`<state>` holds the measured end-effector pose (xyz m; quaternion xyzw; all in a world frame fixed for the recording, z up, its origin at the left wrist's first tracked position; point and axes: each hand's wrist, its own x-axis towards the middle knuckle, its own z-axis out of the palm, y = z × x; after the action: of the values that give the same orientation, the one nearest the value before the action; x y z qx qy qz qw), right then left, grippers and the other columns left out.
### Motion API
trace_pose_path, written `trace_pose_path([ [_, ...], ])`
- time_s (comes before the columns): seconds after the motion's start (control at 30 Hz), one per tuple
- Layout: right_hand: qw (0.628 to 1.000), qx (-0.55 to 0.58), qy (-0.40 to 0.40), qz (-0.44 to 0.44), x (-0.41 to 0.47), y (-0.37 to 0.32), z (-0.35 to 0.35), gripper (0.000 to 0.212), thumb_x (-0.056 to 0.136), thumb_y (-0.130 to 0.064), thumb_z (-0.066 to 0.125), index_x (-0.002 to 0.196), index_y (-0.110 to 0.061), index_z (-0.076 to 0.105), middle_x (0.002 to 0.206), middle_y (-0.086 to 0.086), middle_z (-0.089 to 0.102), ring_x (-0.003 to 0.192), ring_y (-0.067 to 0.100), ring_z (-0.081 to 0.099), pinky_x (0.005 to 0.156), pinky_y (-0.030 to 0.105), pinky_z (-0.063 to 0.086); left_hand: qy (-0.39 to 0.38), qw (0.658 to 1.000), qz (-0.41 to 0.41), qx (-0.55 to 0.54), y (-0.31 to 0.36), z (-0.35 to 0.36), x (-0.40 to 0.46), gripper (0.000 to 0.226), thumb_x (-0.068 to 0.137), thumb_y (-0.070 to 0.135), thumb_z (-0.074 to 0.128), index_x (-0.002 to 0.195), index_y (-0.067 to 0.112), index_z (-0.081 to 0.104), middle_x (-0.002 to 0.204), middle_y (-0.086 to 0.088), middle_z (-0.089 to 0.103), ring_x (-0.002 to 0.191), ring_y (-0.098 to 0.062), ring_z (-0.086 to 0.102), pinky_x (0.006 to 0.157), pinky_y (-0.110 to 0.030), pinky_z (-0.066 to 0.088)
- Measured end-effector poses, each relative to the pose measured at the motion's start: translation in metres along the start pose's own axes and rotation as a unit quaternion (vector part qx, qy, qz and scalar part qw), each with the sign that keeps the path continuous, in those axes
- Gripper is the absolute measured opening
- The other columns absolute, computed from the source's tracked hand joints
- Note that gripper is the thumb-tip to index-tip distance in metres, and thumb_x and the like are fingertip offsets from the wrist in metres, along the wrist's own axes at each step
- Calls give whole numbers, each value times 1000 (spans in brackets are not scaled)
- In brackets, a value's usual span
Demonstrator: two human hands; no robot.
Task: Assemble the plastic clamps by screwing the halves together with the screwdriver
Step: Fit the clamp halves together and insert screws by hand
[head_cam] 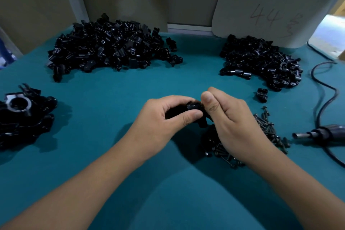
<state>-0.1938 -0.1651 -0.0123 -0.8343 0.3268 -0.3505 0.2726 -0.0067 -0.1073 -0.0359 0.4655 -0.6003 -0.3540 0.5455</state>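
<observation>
Both hands meet over the middle of the teal table (115, 95). My left hand (164, 115) grips a black plastic clamp piece (194, 108) between thumb and curled fingers. My right hand (229, 121) pinches the same piece from the right side, thumb on top. A heap of dark screws (268, 129) lies under and right of my right hand. The electric screwdriver (321, 133) lies on the table at the right edge, untouched, its cable (324, 87) looping behind it.
A large pile of black clamp halves (110, 46) sits at the back left, a smaller pile (261, 61) at the back right. One loose clamp piece (261, 95) lies below that pile. Assembled clamps (24, 115) are heaped at the left edge. A grey card (268, 9) leans against the wall.
</observation>
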Motion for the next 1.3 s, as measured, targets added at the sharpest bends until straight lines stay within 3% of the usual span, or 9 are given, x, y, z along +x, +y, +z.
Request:
trace_pose_path([
  [0.1,1000,3,-7,-12,0,1,0,37,114,-45,39,82,-28,43,67,-10,44,58,6,39,52,19,29,-9,999,-22,-29,2,0,0,18,95,29,74,108,20,81,100,6,82,93,-9,76,85,-20,57],
  [0.2,1000,9,-20,-17,2,1,1,28,113,-44,42,91,-28,48,71,-10,46,62,5,41,56,17,32,-10,998,-48,-38,3,1,0,22,97,38,72,103,19,82,80,6,71,69,-7,58,63,-18,45],
  [0.37,995,67,-69,3,5,8,-5,8,110,-37,51,105,-33,55,88,-19,55,79,5,51,71,15,39,-17,996,-73,-43,3,-2,1,21,98,40,69,99,22,81,76,-13,60,67,-17,46,56,-27,35],
  [0.57,993,111,40,10,8,14,-14,7,106,-42,54,106,-38,60,95,-7,65,84,17,65,71,21,50,17,993,-102,-53,-2,-4,4,25,95,43,70,97,22,82,74,-9,66,62,-16,50,53,-23,39],
  [0.77,971,234,50,8,7,14,-15,10,101,-22,69,110,-19,67,97,4,72,86,25,72,69,32,58,42,930,-147,-333,6,-13,7,29,99,31,64,101,6,80,93,-17,71,70,-18,55,59,-27,46],
  [0.93,957,290,9,-24,8,4,-8,18,98,-14,71,112,-4,70,96,10,76,85,24,74,74,32,61,-26,893,-175,-414,14,-12,4,29,100,29,61,96,7,80,92,-15,68,71,-18,55,61,-28,46],
  [1.1,975,220,-15,-36,4,8,-9,14,99,-11,72,112,-13,72,98,1,76,86,22,73,79,33,61,-27,887,-195,-419,14,-10,4,28,98,25,60,92,6,80,93,-18,67,73,-20,52,62,-30,44],
  [1.2,994,63,-3,-86,3,10,-14,16,99,-11,75,111,-21,74,97,-8,74,88,18,73,81,28,59,-25,894,-200,-401,13,-12,4,28,99,24,60,94,4,78,90,-17,65,74,-20,52,62,-30,44],
  [1.3,985,-67,3,-160,7,10,-20,16,97,-7,77,111,-15,77,99,-7,71,93,10,69,84,23,55,-30,908,-216,-359,11,-11,5,22,97,22,61,99,2,71,89,-15,62,73,-18,53,61,-29,42],
])
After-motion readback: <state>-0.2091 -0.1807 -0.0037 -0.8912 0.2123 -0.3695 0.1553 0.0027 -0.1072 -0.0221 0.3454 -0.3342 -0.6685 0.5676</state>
